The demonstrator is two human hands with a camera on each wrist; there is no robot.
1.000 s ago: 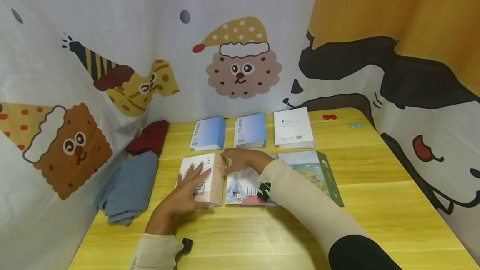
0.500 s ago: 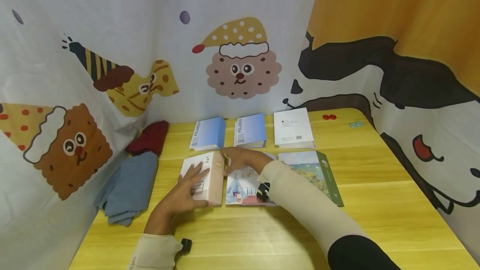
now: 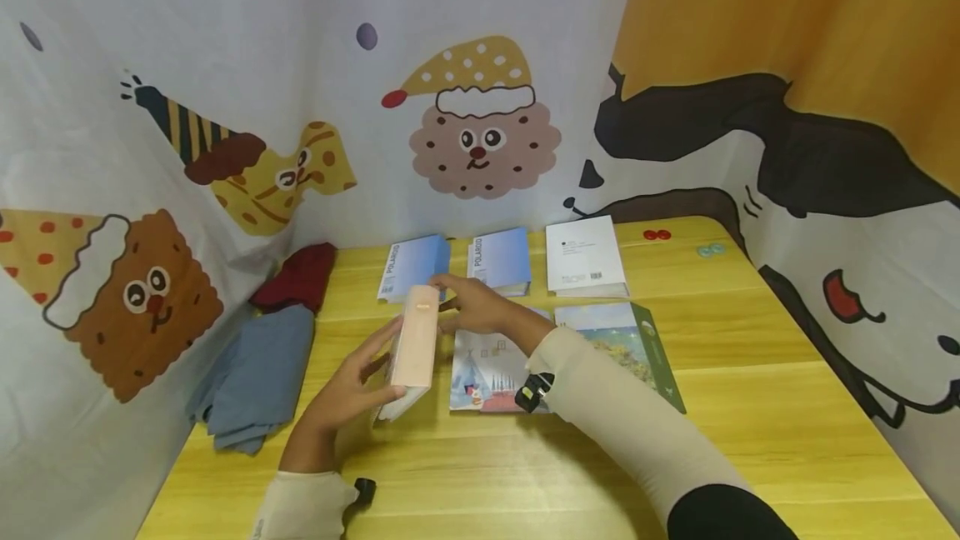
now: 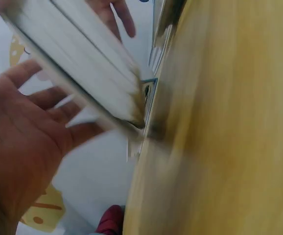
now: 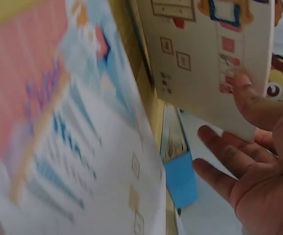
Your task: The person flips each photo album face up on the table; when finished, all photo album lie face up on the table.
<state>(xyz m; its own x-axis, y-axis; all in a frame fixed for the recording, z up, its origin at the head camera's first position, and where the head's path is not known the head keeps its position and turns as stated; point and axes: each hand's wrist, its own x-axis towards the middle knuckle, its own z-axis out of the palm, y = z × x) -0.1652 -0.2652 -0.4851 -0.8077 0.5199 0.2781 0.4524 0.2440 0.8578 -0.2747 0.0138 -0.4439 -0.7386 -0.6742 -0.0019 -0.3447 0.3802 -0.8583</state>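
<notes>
your left hand [image 3: 347, 386] holds the near end of the pink-spined album [image 3: 414, 344] between thumb and fingers; your right hand [image 3: 480, 307] pinches its far end. album's tipped up, spine on top; blur in the left wrist view, so can't tell if its lower edge meets the table [image 3: 450, 473]. looks mid-handling: raised, not yet set down. to its right, tent-print album [image 3: 480, 373] and green-spined album [image 3: 600, 340] lie flat. behind, left polaroid album [image 3: 416, 261], right polaroid album [image 3: 502, 257], white album [image 3: 585, 252], all unheld.

Beige sleeves [image 3: 630, 411]; black upper section [image 3: 731, 515] on right; small black wrist devices [image 3: 534, 391].
</notes>
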